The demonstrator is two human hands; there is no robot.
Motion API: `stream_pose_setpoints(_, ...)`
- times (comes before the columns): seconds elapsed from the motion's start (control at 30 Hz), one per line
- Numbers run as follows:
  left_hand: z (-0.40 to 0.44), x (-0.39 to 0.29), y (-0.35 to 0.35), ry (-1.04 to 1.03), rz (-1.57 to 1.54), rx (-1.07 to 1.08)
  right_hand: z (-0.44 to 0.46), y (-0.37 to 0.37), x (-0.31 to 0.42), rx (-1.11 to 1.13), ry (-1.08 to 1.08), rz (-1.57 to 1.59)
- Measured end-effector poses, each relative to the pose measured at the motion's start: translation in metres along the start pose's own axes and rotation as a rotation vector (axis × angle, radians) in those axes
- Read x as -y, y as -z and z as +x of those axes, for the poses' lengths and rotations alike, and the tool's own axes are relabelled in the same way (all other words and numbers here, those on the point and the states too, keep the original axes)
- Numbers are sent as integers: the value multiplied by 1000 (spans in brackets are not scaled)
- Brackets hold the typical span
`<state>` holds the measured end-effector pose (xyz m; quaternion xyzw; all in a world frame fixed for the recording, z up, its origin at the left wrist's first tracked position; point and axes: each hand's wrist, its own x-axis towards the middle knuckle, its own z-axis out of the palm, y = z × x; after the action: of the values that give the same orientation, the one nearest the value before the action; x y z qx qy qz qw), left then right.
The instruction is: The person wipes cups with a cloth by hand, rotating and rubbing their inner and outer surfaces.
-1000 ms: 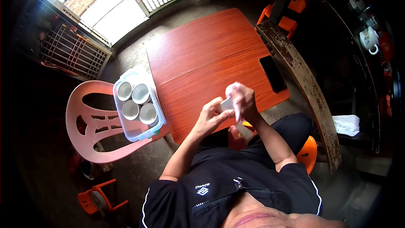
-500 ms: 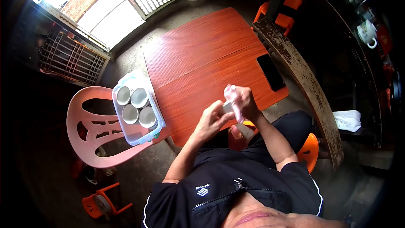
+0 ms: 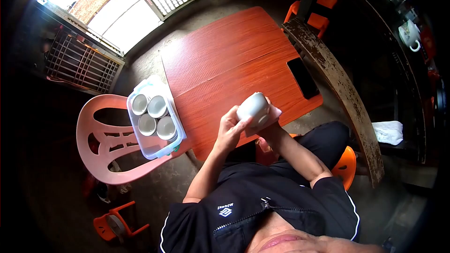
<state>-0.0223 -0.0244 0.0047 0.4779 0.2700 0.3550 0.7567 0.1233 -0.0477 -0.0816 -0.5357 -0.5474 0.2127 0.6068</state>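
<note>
A pale white bowl [image 3: 253,107] is held over the near edge of the red-brown table [image 3: 220,61], tilted with its outer side and foot showing. My left hand [image 3: 229,125] is closed on the bowl's left side, thumb across its outside. A pink cloth [image 3: 273,116] lies against the bowl's right side and underside. Behind it, my right hand [image 3: 271,130] is mostly covered by cloth and bowl; its fingers hardly show. Left of the table, a clear plastic bin [image 3: 151,151] holds several white bowls [image 3: 158,106].
The bin stands on a pink plastic chair [image 3: 89,159]. A black phone [image 3: 302,78] lies on the table's right side. A worn wooden bench [image 3: 344,89] runs along the right, with a white towel [image 3: 388,132] beyond it. Orange stools [image 3: 345,168] stand around.
The bowl has turned so that its outside and foot now face up toward me. The right hand and pink cloth have moved from in front of it to its right side and behind.
</note>
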Motion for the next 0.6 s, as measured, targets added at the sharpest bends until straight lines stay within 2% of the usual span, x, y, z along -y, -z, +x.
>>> stream_pose_setpoints(0.03,1,2,2,1,47,31,-8,-3,-4,35,-88,6)
stream_pose_setpoints(0.07,1,5,5,7,94,60,-3,5,-26,132,-316,492)
stream_pose_setpoints(0.1,0,7,7,15,141,92,4,13,-3,109,-301,489)
stream_pose_setpoints(0.2,1,4,-1,29,300,115,36,25,58,53,52,28)
stream_pose_setpoints(0.27,-1,24,7,1,314,142,41,22,90,260,148,-537)
stream_pose_setpoints(0.3,1,20,8,124,179,114,35,22,80,149,147,-319)
stream_pose_setpoints(0.37,2,6,7,46,161,84,15,9,35,-190,108,-8)
stream_pose_setpoints(0.4,1,9,5,36,122,45,12,11,29,-122,-70,33)
stream_pose_setpoints(0.43,-1,10,5,44,147,43,10,7,23,-134,-41,-85)
stream_pose_setpoints(0.5,-2,10,7,60,195,31,17,20,30,-33,91,-60)
stream_pose_setpoints(0.57,-3,6,14,143,335,112,28,20,66,176,-70,-15)
stream_pose_setpoints(0.6,-5,2,10,118,246,111,35,16,75,161,206,-313)
